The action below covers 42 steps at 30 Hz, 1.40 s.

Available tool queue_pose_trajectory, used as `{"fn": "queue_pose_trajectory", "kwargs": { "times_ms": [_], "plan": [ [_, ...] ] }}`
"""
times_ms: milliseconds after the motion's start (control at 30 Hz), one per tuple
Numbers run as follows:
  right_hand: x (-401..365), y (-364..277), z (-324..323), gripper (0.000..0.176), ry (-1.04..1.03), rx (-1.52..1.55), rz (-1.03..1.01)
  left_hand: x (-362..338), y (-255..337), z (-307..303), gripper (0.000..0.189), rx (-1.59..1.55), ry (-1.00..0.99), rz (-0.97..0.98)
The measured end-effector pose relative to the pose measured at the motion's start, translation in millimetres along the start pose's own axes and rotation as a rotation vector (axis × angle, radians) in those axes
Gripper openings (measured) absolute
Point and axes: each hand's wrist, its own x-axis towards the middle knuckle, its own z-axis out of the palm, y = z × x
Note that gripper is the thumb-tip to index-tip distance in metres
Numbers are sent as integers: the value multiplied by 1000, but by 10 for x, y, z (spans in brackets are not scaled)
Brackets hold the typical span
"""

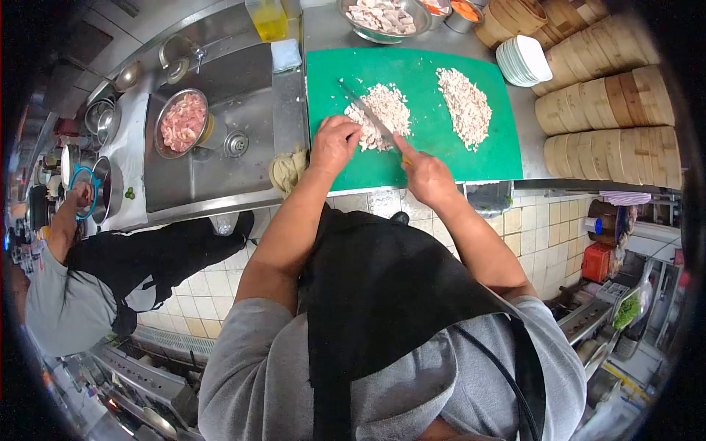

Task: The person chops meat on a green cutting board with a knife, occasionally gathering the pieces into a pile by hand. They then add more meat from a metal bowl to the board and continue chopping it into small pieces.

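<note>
My right hand (430, 178) is wrapped round the handle of a knife (373, 120), whose long blade points up and left. The blade lies across a pile of chopped pale meat (393, 110) on a green cutting board (419, 70). At the left edge of that pile is my left hand (337, 145), its fingers curled and pressed together; whether they hold anything is hidden. A second chopped pile (465, 109) sits farther right on the board, apart from both hands.
Left of the board is a sink (243, 81) with a bowl of raw meat (182, 123). A crumpled cloth (288, 173) lies on the sink's edge. Bamboo steamers (610, 154) and white plates (523, 62) stand at right. A co-worker's hand (82, 195) is far left.
</note>
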Motion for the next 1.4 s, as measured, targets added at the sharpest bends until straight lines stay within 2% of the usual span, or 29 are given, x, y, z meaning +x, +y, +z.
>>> {"fn": "queue_pose_trajectory", "kwargs": {
  "times_ms": [33,100,133,200,333,433,533,600,633,733,967,1033,1100,1200,1233,1300,1400],
  "plan": [
    [-34,-36,-3,69,-5,1,3,-35,7,5,13,-12,0,-7],
    [-64,-100,-12,69,146,105,-55,-35,6,20,13,-11,-6,-17],
    [-64,-57,15,69,147,105,-52,-37,9,21,14,-6,-15,-26],
    [-34,10,65,68,-37,-40,25,-51,21,11,14,-5,-12,-26],
    [-53,-59,12,68,84,20,4,-39,15,-17,15,-23,-9,-58],
    [-57,-54,13,68,56,28,15,-35,12,-15,15,-19,-32,-60],
    [-8,-27,-16,69,-60,-15,13,-37,4,-22,15,-21,-39,-62],
    [-52,-104,-37,70,133,91,-46,-48,4,-14,14,-20,-28,-50],
    [-51,-102,2,70,140,88,-34,-47,3,-7,14,-17,-16,-38],
    [-39,-39,102,68,-124,-12,36,-40,-25,-8,15,41,-27,30],
    [-123,-157,-6,69,146,62,-29,-60,-17,72,14,41,-11,54],
    [-47,-92,46,66,-99,-11,4,-65,-15,10,14,45,-12,27],
    [-28,-126,-3,66,-117,0,-7,-44,-3,-11,13,61,1,15],
    [-95,-288,-69,71,94,115,-40,-62,11,-12,12,45,-4,-15],
    [-83,-252,-12,71,82,122,-54,-59,15,-3,12,53,-12,-19],
    [-32,-186,62,71,-123,-30,44,-82,19,-15,12,68,-15,-22],
    [-74,-253,-39,70,-28,12,-23,-75,0,-34,12,13,-29,-25]
  ]
}}
